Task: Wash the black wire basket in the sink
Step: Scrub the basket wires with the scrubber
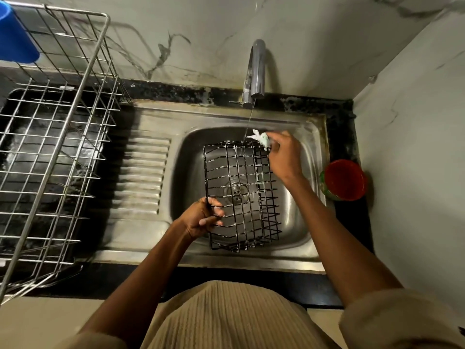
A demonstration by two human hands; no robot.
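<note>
The black wire basket [242, 195] is held over the steel sink [299, 222], streaked with white suds. My left hand [202, 219] grips its near left edge. My right hand [283, 154] is at the basket's far right corner, shut on a soapy pale scrubber [261, 139]. A thin stream of water falls from the chrome tap [256, 71] onto the basket's far edge, just left of the scrubber. The drain [237, 191] shows through the wires.
A large steel wire dish rack [63, 147] stands on the black counter at left, beside the ribbed drainboard [144, 175]. A blue cup [15, 36] hangs at the rack's top left. A red-lidded container [344, 180] sits right of the sink against the marble wall.
</note>
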